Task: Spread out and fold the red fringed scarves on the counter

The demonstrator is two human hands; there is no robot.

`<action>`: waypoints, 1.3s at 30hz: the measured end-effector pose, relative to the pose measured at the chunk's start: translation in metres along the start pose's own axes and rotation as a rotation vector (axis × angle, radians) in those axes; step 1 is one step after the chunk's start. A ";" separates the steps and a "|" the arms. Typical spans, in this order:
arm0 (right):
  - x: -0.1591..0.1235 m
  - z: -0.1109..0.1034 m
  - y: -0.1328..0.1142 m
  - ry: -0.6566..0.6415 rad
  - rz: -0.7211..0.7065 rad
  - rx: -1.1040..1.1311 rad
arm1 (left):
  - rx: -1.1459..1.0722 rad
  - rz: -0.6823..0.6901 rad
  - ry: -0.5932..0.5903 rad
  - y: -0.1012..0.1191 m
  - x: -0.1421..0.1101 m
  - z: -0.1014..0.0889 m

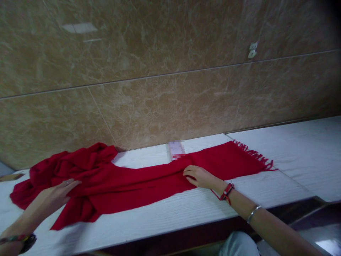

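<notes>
A long red scarf point(149, 185) lies along the white tabletop, bunched in loose folds at the left and spread flat toward the right, where its fringe point(253, 154) shows. My left hand point(57, 192) grips the scarf beside the bunched part, thumb and fingers closed on the cloth. Farther right, my right hand point(199, 176) rests on the flattened stretch, fingers slightly bent and the thumb apart from them. Lengthwise creases run between the two hands. A loose corner hangs toward the near edge below my left hand.
Behind the scarf, a small pale card or packet point(176, 150), blurred, lies near the wall. A brown tiled wall point(160, 106) rises along the table's back, with a white fitting point(252, 50). The white table point(301, 153) has a seam at the right. A brown object point(11, 177) lies far left.
</notes>
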State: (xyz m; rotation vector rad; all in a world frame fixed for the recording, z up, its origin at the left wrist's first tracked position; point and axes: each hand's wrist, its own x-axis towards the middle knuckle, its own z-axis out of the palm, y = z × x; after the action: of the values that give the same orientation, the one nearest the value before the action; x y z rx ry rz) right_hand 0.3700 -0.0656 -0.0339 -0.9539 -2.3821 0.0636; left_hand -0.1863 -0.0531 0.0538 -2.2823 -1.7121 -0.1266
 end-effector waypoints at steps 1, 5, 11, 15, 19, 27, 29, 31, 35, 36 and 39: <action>0.000 -0.001 -0.001 -0.007 0.003 0.006 | 0.024 -0.034 0.023 -0.001 0.000 -0.002; -0.002 -0.008 -0.006 -0.041 -0.016 0.036 | 0.180 -0.032 0.066 0.020 0.014 -0.015; -0.002 -0.004 -0.011 0.004 -0.144 -0.005 | 0.170 0.188 -0.009 0.087 0.023 -0.005; 0.000 0.000 -0.008 0.055 -0.145 0.008 | 0.128 0.294 -0.127 0.103 0.023 0.008; -0.003 -0.011 -0.003 0.190 -0.004 0.143 | 0.055 0.192 -0.179 0.093 0.025 0.003; -0.009 -0.024 -0.007 -0.111 0.042 0.261 | -0.130 0.272 -0.295 0.082 -0.009 0.003; -0.008 -0.022 -0.011 -0.167 0.037 0.259 | -0.092 0.247 -0.329 0.085 -0.017 0.009; -0.007 -0.021 -0.013 -0.182 0.031 0.256 | -0.067 0.223 -0.334 0.092 -0.018 0.009; -0.005 -0.021 -0.018 -0.218 0.014 0.229 | -0.139 0.242 -0.309 0.135 0.003 -0.005; -0.005 -0.022 -0.019 -0.235 0.014 0.219 | -0.190 0.271 -0.276 0.152 0.013 -0.008; -0.005 -0.023 -0.021 -0.267 0.025 0.224 | -0.308 0.361 -0.147 0.210 0.052 -0.005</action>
State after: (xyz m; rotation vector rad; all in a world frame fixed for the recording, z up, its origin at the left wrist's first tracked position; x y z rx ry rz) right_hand 0.3718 -0.0876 -0.0120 -0.9147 -2.5344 0.4846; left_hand 0.0294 -0.0599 0.0346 -2.8524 -1.3900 -0.1589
